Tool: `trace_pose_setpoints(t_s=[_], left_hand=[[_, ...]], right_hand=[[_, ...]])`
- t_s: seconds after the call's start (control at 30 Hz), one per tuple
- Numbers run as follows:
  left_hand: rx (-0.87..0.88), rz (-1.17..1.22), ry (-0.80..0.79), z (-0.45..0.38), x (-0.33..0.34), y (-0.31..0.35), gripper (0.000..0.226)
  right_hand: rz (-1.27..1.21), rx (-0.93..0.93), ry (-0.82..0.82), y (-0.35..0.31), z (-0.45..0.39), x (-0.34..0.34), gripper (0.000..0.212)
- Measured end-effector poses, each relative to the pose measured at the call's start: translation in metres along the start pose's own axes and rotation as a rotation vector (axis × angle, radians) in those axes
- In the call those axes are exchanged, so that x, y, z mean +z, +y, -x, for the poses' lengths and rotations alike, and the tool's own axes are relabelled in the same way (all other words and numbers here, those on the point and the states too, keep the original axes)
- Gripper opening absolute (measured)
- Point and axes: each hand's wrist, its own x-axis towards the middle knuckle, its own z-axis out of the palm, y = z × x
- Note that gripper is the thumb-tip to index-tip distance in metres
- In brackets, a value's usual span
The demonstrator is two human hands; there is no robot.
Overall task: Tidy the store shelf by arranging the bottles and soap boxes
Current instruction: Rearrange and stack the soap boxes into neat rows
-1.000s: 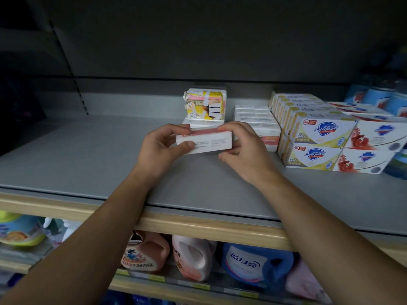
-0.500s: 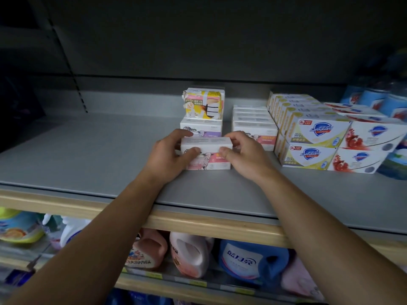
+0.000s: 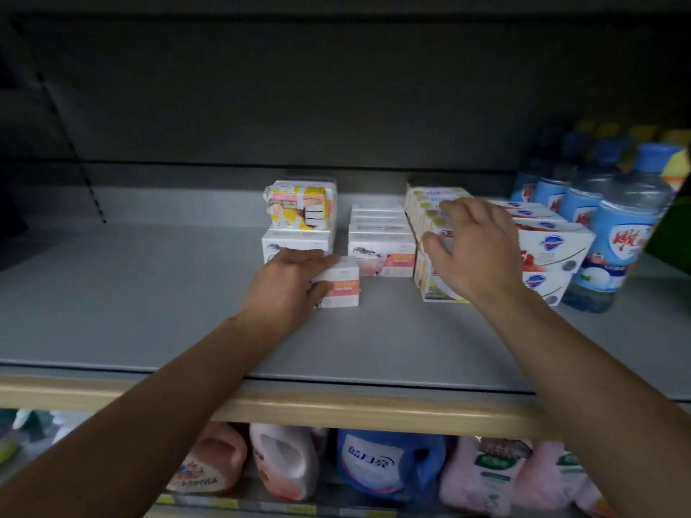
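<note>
Shelf point(image 3: 149, 300) of grey metal carries everything we are sorting, with a tan front edge below it and a row of detergent jugs point(image 3: 385, 465) on the level underneath. At the far right of the shelf stand blue-labelled water bottles point(image 3: 620, 248), upright and packed close. Beside them, to their left, sit stacked red-and-white soap boxes point(image 3: 549, 252), and next to those a stack of yellow-green soap boxes point(image 3: 430, 289), two layers high. In the middle lies a row of white soap boxes with an orange panel point(image 3: 381, 256), running back toward the rear wall. Left of that row stands a white box point(image 3: 295, 241) with a yellow wrapped pack point(image 3: 299, 207) on top of it.

Our right hand point(image 3: 475, 252) hovers in front of the yellow-green stack with fingers spread and slightly bent; we cannot tell whether the fingertips touch the boxes, and it holds nothing. Our left hand point(image 3: 291, 289) grips a small white-and-pink soap box point(image 3: 342, 282), fingers laid over its top and left side, thumb low at its front. That box stands on the shelf just in front of the white box and left of the orange-panel row, apart from the right hand.
</note>
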Motion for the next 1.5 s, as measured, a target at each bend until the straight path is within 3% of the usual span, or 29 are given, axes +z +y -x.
trace_pose_setpoints(t_s=[0.1,0.67,0.83,0.93,1.03,1.13,1.27,1.37,1.5], left_hand=[[0.040,0.003,0.000,-0.012,0.016,0.015,0.046],[0.120,-0.061,-0.107,-0.064,0.070,0.048,0.052],[0.136,-0.041,-0.160,-0.062,0.056,0.044,0.055],[0.056,0.079,-0.016,-0.049,0.034,0.032,0.048],[-0.093,0.122,0.112,-0.026,0.010,-0.002,0.034],[-0.356,0.238,0.128,-0.002,-0.006,-0.041,0.027],[-0.647,0.484,0.213,0.008,-0.015,-0.076,0.025],[-0.707,0.615,0.260,0.006,-0.014,-0.081,0.029],[-0.654,0.571,0.206,0.001,-0.011,-0.080,0.039]], right_hand=[[0.071,-0.026,-0.063,0.011,0.003,0.010,0.053],[0.063,-0.058,0.008,0.014,0.001,0.022,0.050],[0.109,-0.042,-0.112,0.008,-0.006,0.008,0.054],[0.117,-0.032,-0.075,-0.007,-0.012,-0.002,0.054],[-0.069,-0.146,0.072,-0.043,-0.014,0.005,0.039],[-0.169,-0.262,-0.055,-0.086,-0.016,0.030,0.035],[-0.031,-0.341,-0.238,-0.127,-0.025,0.070,0.052],[0.098,-0.332,-0.279,-0.142,-0.031,0.087,0.061],[0.115,-0.297,-0.182,-0.148,-0.026,0.095,0.052]])
